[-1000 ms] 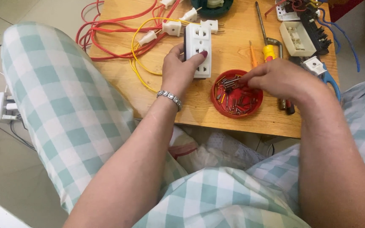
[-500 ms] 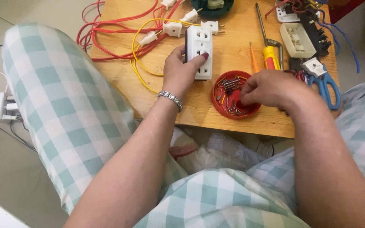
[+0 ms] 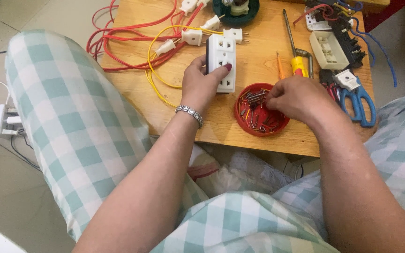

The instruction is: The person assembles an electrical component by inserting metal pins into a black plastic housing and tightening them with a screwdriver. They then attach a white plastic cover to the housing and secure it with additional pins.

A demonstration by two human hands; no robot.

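Observation:
My left hand grips a white multi-socket outlet block that rests on a low wooden table, thumb on its face. My right hand reaches into a round red lid filled with several small screws, fingertips pinched among them. Whether a screw is between the fingers is hidden. A bracelet sits on my left wrist.
Red and yellow wires with white plugs lie at the table's left. A yellow-handled screwdriver, blue scissors, a white socket housing and black parts lie at the right. A white power strip lies on the floor.
My right hand has shifted left and lower over the red lid, fingers now digging among the screws. The left hand keeps its hold on the outlet block.

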